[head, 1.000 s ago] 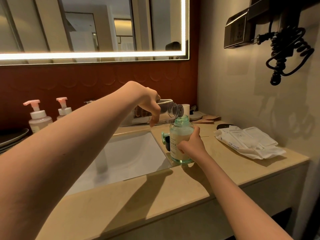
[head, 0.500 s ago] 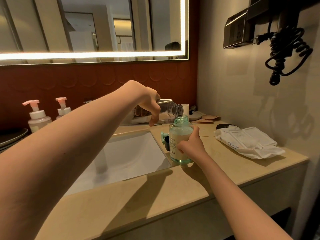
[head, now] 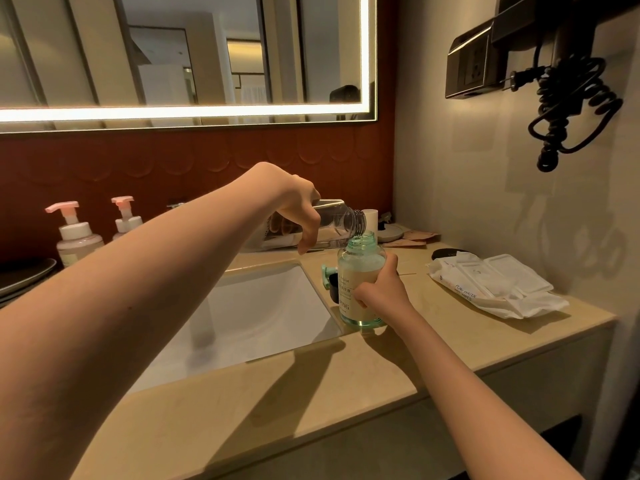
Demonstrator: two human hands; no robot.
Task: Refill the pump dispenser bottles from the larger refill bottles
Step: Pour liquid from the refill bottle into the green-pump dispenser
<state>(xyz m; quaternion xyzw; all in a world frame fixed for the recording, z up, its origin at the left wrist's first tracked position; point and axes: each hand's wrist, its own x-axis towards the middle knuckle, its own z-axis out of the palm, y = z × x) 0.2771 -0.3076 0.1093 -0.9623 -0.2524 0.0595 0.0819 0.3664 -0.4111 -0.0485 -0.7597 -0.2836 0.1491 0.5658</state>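
Observation:
A green-tinted dispenser bottle (head: 360, 268) stands uncapped on the beige counter (head: 311, 386), right of the sink. My right hand (head: 379, 289) grips its lower body. My left hand (head: 294, 206) holds a clear refill bottle (head: 337, 223) tipped nearly flat, its open mouth just over the green bottle's neck. The green bottle is filled with pale liquid nearly to its shoulder. Behind the bottle lies its green pump head (head: 329, 277), partly hidden.
Two pink-pump bottles (head: 74, 233) (head: 126, 218) stand at the back left. A white sink (head: 256, 313) sits left of the green bottle. A pack of wet wipes (head: 491, 282) lies at the right. A coiled black cord (head: 571, 105) hangs on the right wall.

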